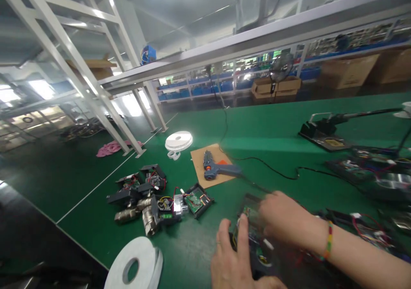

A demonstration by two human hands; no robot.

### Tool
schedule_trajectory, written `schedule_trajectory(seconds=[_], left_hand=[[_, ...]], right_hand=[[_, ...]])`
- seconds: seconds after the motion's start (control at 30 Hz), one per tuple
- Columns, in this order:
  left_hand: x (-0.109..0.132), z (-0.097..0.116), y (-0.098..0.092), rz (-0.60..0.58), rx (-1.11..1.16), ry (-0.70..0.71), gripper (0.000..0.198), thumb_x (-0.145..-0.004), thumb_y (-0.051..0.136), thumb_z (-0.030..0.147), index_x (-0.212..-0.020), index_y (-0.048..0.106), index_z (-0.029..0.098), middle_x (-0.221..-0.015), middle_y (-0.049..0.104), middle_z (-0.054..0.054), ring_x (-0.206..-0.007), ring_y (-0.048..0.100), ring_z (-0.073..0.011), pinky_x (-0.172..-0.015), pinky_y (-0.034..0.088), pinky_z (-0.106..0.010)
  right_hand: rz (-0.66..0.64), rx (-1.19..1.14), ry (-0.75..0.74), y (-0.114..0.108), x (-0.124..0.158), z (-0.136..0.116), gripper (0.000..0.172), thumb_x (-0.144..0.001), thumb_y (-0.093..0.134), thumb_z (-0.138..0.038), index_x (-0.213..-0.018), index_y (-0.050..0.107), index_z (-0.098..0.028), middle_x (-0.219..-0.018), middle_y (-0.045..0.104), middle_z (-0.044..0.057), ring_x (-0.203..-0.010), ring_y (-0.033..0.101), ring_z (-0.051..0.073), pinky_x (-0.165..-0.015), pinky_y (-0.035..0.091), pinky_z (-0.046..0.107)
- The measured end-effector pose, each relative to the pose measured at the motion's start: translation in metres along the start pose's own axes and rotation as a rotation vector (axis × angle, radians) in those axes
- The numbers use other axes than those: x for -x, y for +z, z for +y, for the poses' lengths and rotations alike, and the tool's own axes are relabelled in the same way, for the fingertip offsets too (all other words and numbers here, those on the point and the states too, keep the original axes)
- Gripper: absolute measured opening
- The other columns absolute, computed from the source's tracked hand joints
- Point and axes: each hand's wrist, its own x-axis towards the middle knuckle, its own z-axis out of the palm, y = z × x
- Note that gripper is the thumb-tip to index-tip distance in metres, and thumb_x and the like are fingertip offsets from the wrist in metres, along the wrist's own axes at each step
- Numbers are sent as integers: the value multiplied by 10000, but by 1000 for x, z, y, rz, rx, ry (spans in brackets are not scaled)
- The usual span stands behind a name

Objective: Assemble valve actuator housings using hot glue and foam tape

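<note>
On the green bench, a dark electronics housing [257, 242] with a circuit board and wires inside lies under both hands. My left hand [233, 257] grips it from the near left, index finger reaching over its inside and thumb along the near edge. Over the housing's far right side, my right hand [281, 216] is curled, with a coloured band [329, 239] on the wrist. Motion blurs its fingertips, and what they hold is hidden. To the left sits a separate open cover with a green circuit board [196, 199].
A glue gun [213, 169] rests on cardboard [201, 175]. Metal valve bodies [148, 218] with opened housings stand left. A white tape roll [144, 263] lies at the near edge. Right are a soldering iron stand [324, 135] and more wired units [369, 231]. A black cable [276, 175] crosses the bench.
</note>
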Motion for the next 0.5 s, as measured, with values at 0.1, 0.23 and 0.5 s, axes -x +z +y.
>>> schedule_trajectory(seconds=[0.1, 0.23, 0.5], left_hand=[[-2, -12, -10, -46, 98, 87, 1264, -543, 708, 899, -1569, 319, 273, -1514, 445, -246, -988, 729, -348, -604, 648, -390], [-9, -89, -49, 45, 216, 123, 644, -935, 555, 608, -1491, 429, 307, -1500, 473, -148, -1136, 677, -259, -843, 636, -355], [-33, -239, -106, 89, -49, -47, 651, -934, 559, 560, -1500, 392, 285, -1417, 523, -131, -1278, 564, -347, -1020, 534, -613]], right_hand=[[-12, 4, 16, 0, 4, 9, 113, -838, 681, -110, -785, 780, -123, -799, 766, 166, -844, 738, 349, -778, 491, 420], [104, -166, 56, -13, 8, 7, 291, -956, 489, -204, -850, 758, -174, -836, 753, 139, -839, 715, 360, -779, 496, 494], [551, -1735, -74, -99, -2, -41, 362, -938, 550, -513, -747, 644, -220, -761, 682, 42, -711, 654, 211, -672, 541, 332]])
